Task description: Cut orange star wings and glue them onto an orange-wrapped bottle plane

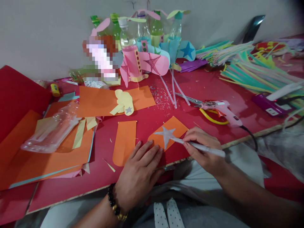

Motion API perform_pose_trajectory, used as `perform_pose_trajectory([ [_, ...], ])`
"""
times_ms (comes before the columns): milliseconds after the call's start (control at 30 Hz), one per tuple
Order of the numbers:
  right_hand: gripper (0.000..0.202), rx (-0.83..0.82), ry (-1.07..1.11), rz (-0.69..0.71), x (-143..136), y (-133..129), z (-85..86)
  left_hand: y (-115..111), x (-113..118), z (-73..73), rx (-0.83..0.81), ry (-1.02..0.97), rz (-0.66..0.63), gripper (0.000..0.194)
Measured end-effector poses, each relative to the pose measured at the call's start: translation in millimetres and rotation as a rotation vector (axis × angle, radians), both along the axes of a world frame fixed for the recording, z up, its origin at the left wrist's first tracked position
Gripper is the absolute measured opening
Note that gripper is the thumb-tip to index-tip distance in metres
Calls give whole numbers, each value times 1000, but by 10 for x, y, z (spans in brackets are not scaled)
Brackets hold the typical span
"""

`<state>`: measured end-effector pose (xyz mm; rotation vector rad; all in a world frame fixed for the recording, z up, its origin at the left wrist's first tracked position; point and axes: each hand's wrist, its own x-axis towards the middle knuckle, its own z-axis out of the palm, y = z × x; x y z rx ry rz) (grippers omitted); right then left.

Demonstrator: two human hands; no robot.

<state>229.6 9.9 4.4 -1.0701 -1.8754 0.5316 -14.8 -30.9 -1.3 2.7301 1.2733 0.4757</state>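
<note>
My right hand (204, 148) grips a pale silver-white marker (201, 148), its tip on a silver star (165, 136) drawn on an orange paper piece (179, 126). My left hand (140, 172) lies flat with fingers stretched out, its fingertips resting on the lower left part of that orange piece. Beside it lies a second orange piece (124, 142) with one rounded end, partly under or next to my left fingers. Further back, several cream paper cut-outs (124, 101), one bearing a grey star, lie on a long orange sheet (99, 101).
Decorated plastic bottles (130, 53) with paper wings stand against the wall. Scissors (190, 98) and a pink glue gun (228, 112) lie right of centre. A power strip (273, 106), coloured strips (256, 72), stacked paper (66, 158) and a clear plastic bottle (52, 129) occupy the red table (99, 177).
</note>
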Motion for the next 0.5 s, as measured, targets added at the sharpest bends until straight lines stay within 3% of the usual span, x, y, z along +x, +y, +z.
perform_pose_trajectory([
  [267,7,-24,72,-52,25,-27,-19,0,8,12,10,-11,1,44],
  [500,8,-151,528,-152,18,25,-167,-25,32,8,15,28,36,45],
])
